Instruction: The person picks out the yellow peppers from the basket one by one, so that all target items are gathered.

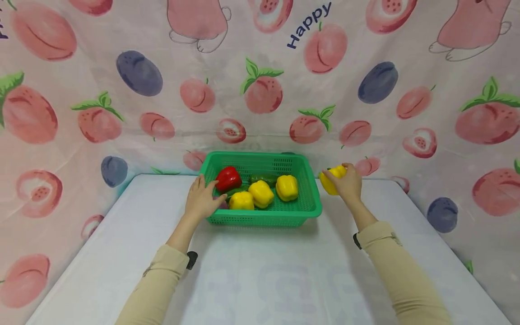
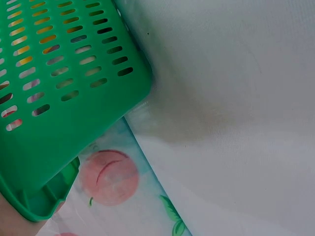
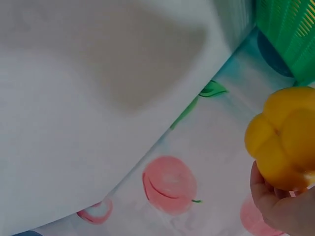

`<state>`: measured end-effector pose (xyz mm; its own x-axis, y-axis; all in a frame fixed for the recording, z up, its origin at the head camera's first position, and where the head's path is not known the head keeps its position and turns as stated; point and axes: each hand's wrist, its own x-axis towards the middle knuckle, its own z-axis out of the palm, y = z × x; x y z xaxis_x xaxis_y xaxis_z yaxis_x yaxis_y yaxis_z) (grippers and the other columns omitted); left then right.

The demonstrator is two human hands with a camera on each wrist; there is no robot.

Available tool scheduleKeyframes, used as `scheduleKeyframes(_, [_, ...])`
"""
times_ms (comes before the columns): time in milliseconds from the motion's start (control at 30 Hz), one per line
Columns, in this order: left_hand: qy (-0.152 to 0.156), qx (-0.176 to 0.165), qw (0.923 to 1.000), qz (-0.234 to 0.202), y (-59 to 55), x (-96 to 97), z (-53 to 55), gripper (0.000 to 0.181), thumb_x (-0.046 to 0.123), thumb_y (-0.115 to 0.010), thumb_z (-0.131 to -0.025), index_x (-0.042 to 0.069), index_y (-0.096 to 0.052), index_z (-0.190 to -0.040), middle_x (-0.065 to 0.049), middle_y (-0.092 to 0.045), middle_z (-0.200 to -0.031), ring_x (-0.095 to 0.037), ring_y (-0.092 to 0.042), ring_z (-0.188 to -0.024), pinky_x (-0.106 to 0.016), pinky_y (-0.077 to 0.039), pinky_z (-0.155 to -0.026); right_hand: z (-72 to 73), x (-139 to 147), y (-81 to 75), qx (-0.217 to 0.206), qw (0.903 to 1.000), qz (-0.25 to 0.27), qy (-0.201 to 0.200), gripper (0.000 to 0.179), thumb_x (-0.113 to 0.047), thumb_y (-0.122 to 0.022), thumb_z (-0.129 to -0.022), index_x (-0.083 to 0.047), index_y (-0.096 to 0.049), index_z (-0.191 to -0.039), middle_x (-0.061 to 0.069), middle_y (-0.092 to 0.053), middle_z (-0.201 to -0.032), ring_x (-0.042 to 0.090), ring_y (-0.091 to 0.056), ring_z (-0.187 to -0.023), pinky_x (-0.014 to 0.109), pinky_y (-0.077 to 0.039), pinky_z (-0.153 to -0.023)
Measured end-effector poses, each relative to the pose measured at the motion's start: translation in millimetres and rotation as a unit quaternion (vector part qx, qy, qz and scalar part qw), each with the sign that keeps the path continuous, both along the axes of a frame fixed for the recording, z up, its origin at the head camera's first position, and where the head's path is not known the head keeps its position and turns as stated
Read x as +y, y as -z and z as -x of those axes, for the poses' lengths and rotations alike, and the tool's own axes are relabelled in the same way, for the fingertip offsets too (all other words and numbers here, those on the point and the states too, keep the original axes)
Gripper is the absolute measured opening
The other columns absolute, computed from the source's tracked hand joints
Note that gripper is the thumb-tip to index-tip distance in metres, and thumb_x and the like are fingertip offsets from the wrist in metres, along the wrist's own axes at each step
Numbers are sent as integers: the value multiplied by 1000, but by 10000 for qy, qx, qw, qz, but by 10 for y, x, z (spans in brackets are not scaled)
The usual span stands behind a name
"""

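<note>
A green plastic basket [image 1: 260, 220] stands on the white table and holds several peppers. Inside it are a red bell pepper [image 1: 228, 179] on the left and yellow bell peppers [image 1: 261, 194] towards the middle and right. My left hand [image 1: 201, 198] rests over the basket's left rim, fingers spread; in the left wrist view only a sliver of it shows beside the rim. To the right of the basket, my right hand [image 1: 346, 181] grips another yellow bell pepper [image 3: 288, 140] above the table, its lobed end showing in the right wrist view.
Dark green vegetables [image 1: 263, 180] lie towards the basket's back, and something purple [image 1: 223, 204] is partly hidden near my left thumb. The white tabletop [image 1: 260, 271] ends at the back against a fruit-printed cloth [image 1: 260, 122].
</note>
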<state>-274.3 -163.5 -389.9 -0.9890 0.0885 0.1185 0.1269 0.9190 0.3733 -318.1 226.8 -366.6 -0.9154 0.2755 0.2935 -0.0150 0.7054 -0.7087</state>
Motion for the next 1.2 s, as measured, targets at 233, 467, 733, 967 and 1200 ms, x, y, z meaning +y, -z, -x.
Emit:
scheduleKeyframes(233, [7, -22, 10000, 79, 31, -4, -24, 63, 43, -49, -93, 2, -41, -140, -36, -11, -150, -50, -10, -141, -55, -11, -117, 37, -11, 136, -143, 9996, 96, 223, 72, -37, -67, -85, 9, -41, -134, 29, -51, -127, 41, -49, -105, 50, -46, -93])
scheduleKeyframes(467, [74, -42, 9999, 127, 49, 8, -8, 62, 44, -47, -94, 3, -42, -140, -37, -11, -150, -50, -10, -141, -55, -11, -117, 77, -15, 201, -376, 9981, -9, 483, 72, -39, -66, -85, 10, -41, -132, 32, -53, -123, 42, -51, -103, 50, -47, -90])
scheduleKeyframes(733, [84, 5, 9999, 126, 40, -1, -4, 62, 44, -47, -94, 3, -42, -140, -37, -12, -150, -50, -10, -141, -56, -13, -117, 143, -24, 313, -869, 9939, -57, 670, 74, -44, -62, -86, 9, -40, -133, 33, -51, -122, 45, -50, -107, 51, -46, -91])
scheduleKeyframes(967, [66, -7, 9999, 102, 23, -4, 12, 62, 45, -46, -95, 4, -41, -141, -36, -11, -150, -49, -9, -141, -54, -11, -118, 257, -42, 385, -987, 9922, -52, 763, 73, -45, -62, -86, 9, -40, -131, 34, -50, -122, 48, -46, -110, 53, -43, -93])
scheduleKeyframes(1200, [43, 14, 9999, 146, 2, -5, 16, 61, 44, -46, -95, 4, -42, -141, -36, -12, -150, -49, -11, -141, -54, -12, -118, 368, -103, 448, -1145, 9903, -35, 782, 72, -45, -63, -86, 10, -41, -128, 33, -50, -122, 48, -44, -112, 53, -42, -94])
